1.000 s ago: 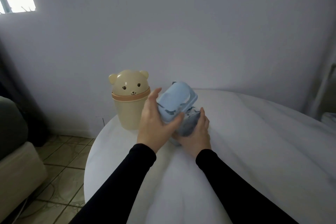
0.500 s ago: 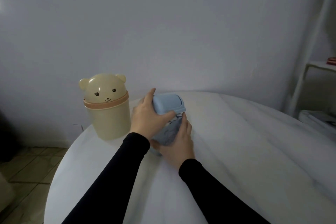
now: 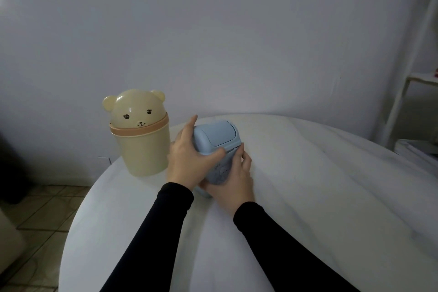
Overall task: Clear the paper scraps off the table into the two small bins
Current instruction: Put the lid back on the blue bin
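While we look down from the head camera, we see a round white table [image 3: 320,197] filling the lower right of the view, with both black sleeves [image 3: 151,239] reaching in from six o'clock. Near the middle sits the blue bin [image 3: 220,149], small, with a swing lid on top and a paler patterned body below. Our left hand [image 3: 189,161] grips its lid from the nine o'clock side, thumb curled across the front edge of the lid and fingers wrapped over the far side. Our right hand [image 3: 233,180] holds the body from the five o'clock side, fingers curled up against its wall. The bin seems slightly tilted towards us; we cannot tell whether its base rests flat on the table. At about ten o'clock from the blue bin, just beside the left hand, stands the bear bin [image 3: 139,135], cream with a domed bear-face lid and an orange band, upright near the table's edge. At three o'clock in the view a white shelf frame [image 3: 407,83] stands against the wall. Tiled floor [image 3: 40,216] shows at eight o'clock.
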